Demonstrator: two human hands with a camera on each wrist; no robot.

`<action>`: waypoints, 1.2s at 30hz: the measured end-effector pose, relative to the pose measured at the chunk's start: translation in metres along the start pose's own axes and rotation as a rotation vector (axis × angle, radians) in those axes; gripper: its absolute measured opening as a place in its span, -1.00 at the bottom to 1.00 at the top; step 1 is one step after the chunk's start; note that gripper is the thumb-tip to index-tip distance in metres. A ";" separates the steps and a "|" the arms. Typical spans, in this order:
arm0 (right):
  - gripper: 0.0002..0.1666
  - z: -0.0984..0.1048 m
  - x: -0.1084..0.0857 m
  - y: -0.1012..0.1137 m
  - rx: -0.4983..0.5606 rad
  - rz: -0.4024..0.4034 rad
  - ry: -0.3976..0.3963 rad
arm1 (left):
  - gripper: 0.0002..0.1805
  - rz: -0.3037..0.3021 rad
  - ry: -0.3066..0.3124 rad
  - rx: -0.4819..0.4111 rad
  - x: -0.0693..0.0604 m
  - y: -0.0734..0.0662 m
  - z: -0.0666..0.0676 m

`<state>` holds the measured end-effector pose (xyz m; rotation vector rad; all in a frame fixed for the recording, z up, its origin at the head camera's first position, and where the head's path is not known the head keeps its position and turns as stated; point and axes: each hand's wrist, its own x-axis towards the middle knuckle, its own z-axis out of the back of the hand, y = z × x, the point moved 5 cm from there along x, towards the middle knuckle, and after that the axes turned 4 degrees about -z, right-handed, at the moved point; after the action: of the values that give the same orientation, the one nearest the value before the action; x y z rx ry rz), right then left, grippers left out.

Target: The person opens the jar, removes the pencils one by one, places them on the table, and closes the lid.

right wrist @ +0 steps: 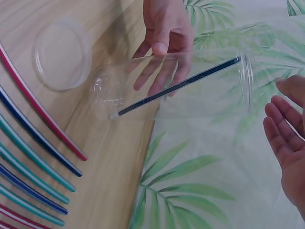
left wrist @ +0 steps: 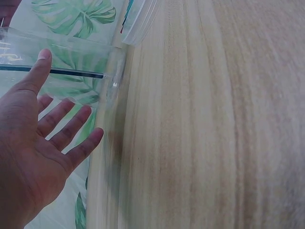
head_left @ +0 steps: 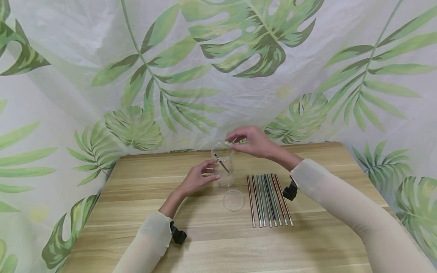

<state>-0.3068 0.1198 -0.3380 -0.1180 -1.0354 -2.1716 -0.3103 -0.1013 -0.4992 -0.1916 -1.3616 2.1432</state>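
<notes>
A clear plastic jar (head_left: pixel 226 178) stands upright near the table's back edge. One dark pencil (right wrist: pixel 178 86) leans inside it, best seen in the right wrist view. My left hand (head_left: pixel 201 176) is at the jar's left side, its thumb in front and its fingers spread, fairly straight; whether they press the wall I cannot tell. Beside the rim, at its upper right, my right hand (head_left: pixel 254 142) hovers with loosely bent fingers and holds nothing. A round clear lid (head_left: pixel 233 200) lies in front of the jar. Several red, blue and teal pencils (head_left: pixel 268 199) lie in a row to its right.
The wood-grain table (head_left: pixel 136 231) ends just behind the jar, against a leaf-printed cloth (head_left: pixel 191 94). Small black devices are strapped at both wrists, the right one (head_left: pixel 290 190) close to the pencil row.
</notes>
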 end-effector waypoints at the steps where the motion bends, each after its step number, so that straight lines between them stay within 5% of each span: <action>1: -0.72 -0.001 0.002 0.001 -0.012 0.004 0.012 | -0.30 0.005 0.000 -0.004 0.000 0.000 0.000; 27: -0.83 -0.030 0.036 0.013 -0.116 0.040 0.293 | -0.33 0.000 0.002 -0.033 0.000 0.001 0.000; 36: -0.86 -0.039 0.040 0.009 -0.159 0.013 0.306 | -0.32 0.002 0.013 -0.019 -0.001 0.000 0.000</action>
<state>-0.3219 0.0655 -0.3439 0.1303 -0.6879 -2.1741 -0.3093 -0.1018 -0.4991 -0.2133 -1.3756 2.1275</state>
